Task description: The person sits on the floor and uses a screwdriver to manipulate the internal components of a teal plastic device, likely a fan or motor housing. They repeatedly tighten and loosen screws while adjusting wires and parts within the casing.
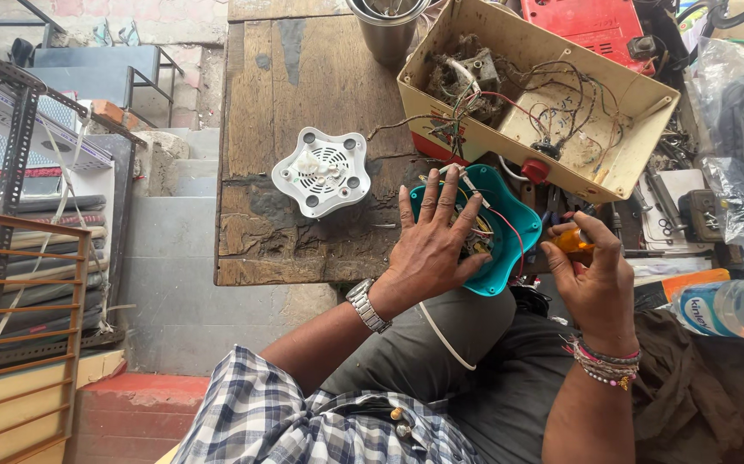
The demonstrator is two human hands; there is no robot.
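Over on the far left a metal rack (11, 163) is leaning in, with a flat white-and-grey signboard (19, 112) lying across it; it's got lettering on it, but mostly it's just a long pale panel. Next comes the worn wooden table (303, 94), and a white star-shaped vented plastic cover (321, 171) is sitting on it by itself, well apart from the hands. A steel cup (387, 26) is standing at the top edge.

Then the main bit: the left hand (436, 245) is resting flat with fingers spread wide open over a teal appliance housing (492, 228), pressing down on its open underside where the wires (483, 232) are showing. The housing is hanging half off the table edge, right above the person's lap. A steel watch (367, 306) is sitting on that wrist.

Just beyond the housing, a cream box (526, 51) full of tangled wiring is lying tilted, with a red knob (535, 171) at its near edge.

The right hand (595, 275) is curling closed around an orange-handled screwdriver (575, 241), just beside the teal housing's right rim, not touching it as far as I can tell. Far right, a clear plastic bottle (733, 308) with a blue-and-white label is lying on its side, and clear plastic bags (733, 129) are piling up above it.
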